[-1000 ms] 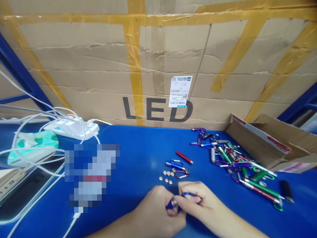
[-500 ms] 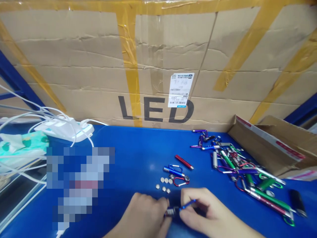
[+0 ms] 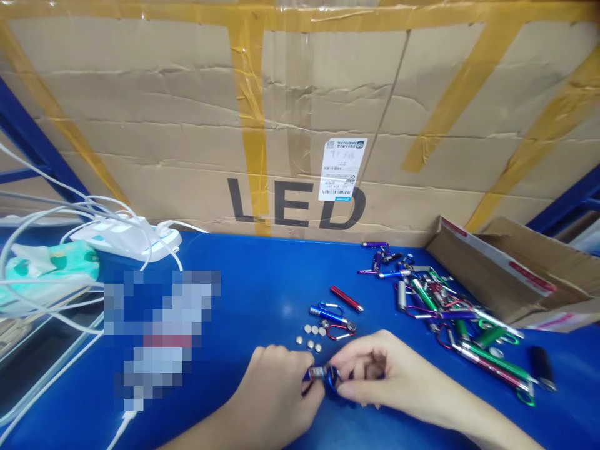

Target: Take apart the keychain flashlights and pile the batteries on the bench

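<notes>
Both hands meet low in the middle over a blue table (image 3: 262, 281). My left hand (image 3: 276, 390) is curled, pinching the silver end of a small blue keychain flashlight (image 3: 323, 375). My right hand (image 3: 375, 372) is closed round the flashlight's blue carabiner end. Just beyond the hands lie several silver button cells (image 3: 312, 334), a blue flashlight with a red carabiner (image 3: 335, 319) and a red flashlight tube (image 3: 347, 298).
A heap of coloured keychain flashlights (image 3: 450, 306) lies at the right, with a black cap (image 3: 542, 367) and an open cardboard box (image 3: 510, 275) beyond. A big "LED" carton (image 3: 300, 125) stands behind. White power strip (image 3: 126, 240), cables and a tissue pack (image 3: 47, 265) are at left.
The hands have stayed together on the blue flashlight, turning it: the carabiner now hangs down under my right fingers. The camera dipped, then rose a little.
</notes>
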The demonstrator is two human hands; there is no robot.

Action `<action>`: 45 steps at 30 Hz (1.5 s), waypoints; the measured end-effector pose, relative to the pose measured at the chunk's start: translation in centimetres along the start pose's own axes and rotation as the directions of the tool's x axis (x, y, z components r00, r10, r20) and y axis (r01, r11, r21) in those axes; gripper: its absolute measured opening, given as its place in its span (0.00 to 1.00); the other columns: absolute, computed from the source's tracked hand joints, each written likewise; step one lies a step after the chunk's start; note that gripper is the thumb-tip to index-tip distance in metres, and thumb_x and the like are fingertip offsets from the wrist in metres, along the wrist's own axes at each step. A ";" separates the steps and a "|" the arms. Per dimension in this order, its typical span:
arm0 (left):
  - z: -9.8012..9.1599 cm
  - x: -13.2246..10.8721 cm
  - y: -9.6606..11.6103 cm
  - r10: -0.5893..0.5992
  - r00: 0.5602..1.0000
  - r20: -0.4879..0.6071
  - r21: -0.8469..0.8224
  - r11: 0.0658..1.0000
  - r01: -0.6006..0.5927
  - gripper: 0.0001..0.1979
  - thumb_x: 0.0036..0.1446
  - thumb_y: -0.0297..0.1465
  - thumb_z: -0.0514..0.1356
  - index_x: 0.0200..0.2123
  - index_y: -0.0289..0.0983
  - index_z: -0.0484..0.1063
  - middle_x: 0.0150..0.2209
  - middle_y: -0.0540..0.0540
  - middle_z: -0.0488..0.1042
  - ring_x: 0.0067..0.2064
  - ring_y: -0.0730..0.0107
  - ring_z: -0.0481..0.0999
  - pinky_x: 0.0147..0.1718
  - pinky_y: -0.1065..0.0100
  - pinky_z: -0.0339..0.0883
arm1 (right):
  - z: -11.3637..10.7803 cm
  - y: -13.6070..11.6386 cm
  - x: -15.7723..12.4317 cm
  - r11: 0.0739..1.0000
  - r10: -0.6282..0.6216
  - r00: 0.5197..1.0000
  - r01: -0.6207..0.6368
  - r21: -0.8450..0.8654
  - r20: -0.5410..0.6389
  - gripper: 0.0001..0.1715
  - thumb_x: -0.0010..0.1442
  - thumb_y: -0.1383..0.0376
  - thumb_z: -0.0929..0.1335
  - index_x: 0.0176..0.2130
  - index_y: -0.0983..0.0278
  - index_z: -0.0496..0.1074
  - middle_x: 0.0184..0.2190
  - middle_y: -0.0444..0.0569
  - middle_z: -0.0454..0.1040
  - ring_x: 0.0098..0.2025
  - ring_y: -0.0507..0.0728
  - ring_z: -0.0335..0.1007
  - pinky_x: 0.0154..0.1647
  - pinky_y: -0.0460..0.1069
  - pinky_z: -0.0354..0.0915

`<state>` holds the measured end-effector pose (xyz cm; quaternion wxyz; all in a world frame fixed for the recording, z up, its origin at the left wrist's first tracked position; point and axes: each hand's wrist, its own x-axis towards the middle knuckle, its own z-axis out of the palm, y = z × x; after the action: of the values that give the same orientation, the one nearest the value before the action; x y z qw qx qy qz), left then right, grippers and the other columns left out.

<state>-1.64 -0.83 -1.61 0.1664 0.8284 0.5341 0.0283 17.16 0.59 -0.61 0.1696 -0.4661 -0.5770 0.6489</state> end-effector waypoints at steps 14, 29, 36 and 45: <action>0.4 -0.4 0.3 0.062 0.992 -0.110 0.010 0.998 -0.061 0.05 0.52 0.28 0.53 0.31 0.37 0.68 0.24 0.47 0.74 0.26 0.63 0.74 0.24 0.68 0.61 | -2.1 0.9 0.5 0.816 -0.347 0.899 0.150 -0.558 -0.266 0.21 0.50 0.60 0.71 0.45 0.60 0.71 0.39 0.49 0.71 0.23 0.49 0.64 0.25 0.46 0.63; -0.1 -0.2 0.1 0.141 0.917 -0.373 -0.187 0.957 -0.223 0.07 0.52 0.23 0.52 0.34 0.37 0.66 0.33 0.47 0.69 0.34 0.64 0.67 0.31 0.63 0.64 | -3.6 0.9 1.2 0.866 -0.310 0.854 0.073 -0.495 -0.417 0.15 0.53 0.55 0.68 0.33 0.65 0.73 0.27 0.49 0.75 0.25 0.54 0.68 0.27 0.49 0.65; 0.2 0.1 -0.4 0.139 0.926 -0.351 -0.155 0.967 -0.204 0.04 0.51 0.28 0.58 0.33 0.38 0.67 0.33 0.48 0.69 0.35 0.64 0.67 0.33 0.63 0.63 | -3.8 1.4 1.0 0.783 -0.344 0.849 0.024 -0.622 -0.400 0.11 0.51 0.59 0.69 0.32 0.64 0.75 0.31 0.48 0.76 0.23 0.53 0.69 0.26 0.48 0.65; 0.7 0.2 -0.9 0.089 0.959 -0.268 -0.237 0.959 -0.155 0.00 0.55 0.27 0.57 0.31 0.37 0.66 0.32 0.48 0.69 0.35 0.64 0.68 0.34 0.64 0.62 | -1.5 -0.4 -0.3 0.902 -0.241 0.934 0.114 -0.416 -0.265 0.19 0.45 0.57 0.73 0.36 0.65 0.76 0.32 0.49 0.76 0.21 0.48 0.63 0.22 0.44 0.62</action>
<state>-2.18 -0.52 -2.61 0.2000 0.8210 0.4904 0.2133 18.38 1.40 -0.01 0.2201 -0.5315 -0.7022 0.4195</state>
